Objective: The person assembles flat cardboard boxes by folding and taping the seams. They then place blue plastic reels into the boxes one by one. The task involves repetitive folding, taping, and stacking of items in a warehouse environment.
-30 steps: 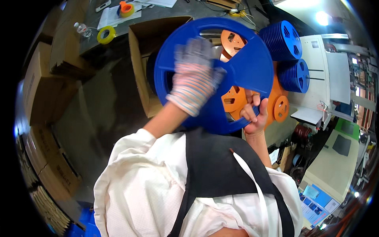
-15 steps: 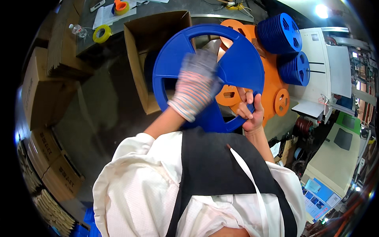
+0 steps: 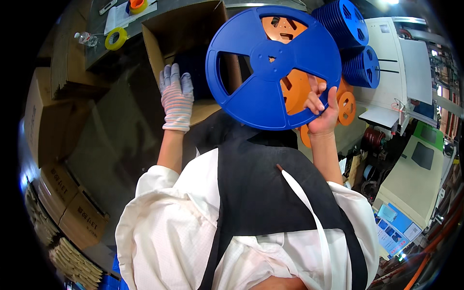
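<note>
The right hand [image 3: 323, 113], bare, clamps its grip on the lower right rim of a large blue reel [image 3: 273, 65], thumb and fingers [image 3: 314, 99] pinching the flange so the reel stands up flat toward the camera, held in the air in front of the person's chest. The reel is a flat plastic disc with a small hub at its middle and three wide cut-outs between its spokes. Through those openings and just past its right edge show orange reels [image 3: 344, 106], which lie behind it. The left hand [image 3: 176, 99], in a striped knit glove, is apart from the reel, its grip open with the fingers spread and pointing upward; it holds nothing and hovers at the near edge of an open cardboard box [image 3: 166, 26] whose flaps stand open to the left of the reel. Up and to the right of the held reel sit two stacks of blue reels [image 3: 345, 21], on edge against a white machine [image 3: 401, 58]. At the upper left a yellow tape roll [image 3: 116, 38] lies on a dark desk [image 3: 94, 21], near a small clear bottle [image 3: 84, 37]. Flat cardboard cartons [image 3: 72, 212] are piled along the left side. The person wears a white coat with a black apron [image 3: 263, 193] over it.
</note>
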Action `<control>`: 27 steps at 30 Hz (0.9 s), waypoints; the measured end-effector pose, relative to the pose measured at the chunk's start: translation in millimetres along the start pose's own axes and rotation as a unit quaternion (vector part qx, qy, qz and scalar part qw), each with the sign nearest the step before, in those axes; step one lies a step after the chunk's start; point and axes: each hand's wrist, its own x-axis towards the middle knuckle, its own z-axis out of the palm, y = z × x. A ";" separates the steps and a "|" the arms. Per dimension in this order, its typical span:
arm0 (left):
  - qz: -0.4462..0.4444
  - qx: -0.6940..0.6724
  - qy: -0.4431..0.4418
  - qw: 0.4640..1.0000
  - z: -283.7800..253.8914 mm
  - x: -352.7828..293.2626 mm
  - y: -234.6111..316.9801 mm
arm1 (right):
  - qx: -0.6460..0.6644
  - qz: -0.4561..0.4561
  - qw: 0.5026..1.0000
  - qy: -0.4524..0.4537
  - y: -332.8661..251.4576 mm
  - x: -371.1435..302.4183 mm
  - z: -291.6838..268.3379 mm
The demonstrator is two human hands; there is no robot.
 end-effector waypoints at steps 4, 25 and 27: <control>0.039 -0.083 -0.056 0.994 -25.1 9.6 72.3 | -0.026 -0.001 1.000 -0.018 9.8 8.6 24.6; -0.220 -0.927 -0.296 0.065 -36.9 -3.3 49.1 | -0.321 -0.078 0.936 0.117 44.8 -5.3 35.0; -0.212 -0.931 -0.290 0.059 -38.3 1.8 46.5 | -0.323 -0.059 0.938 0.113 45.6 -4.1 33.5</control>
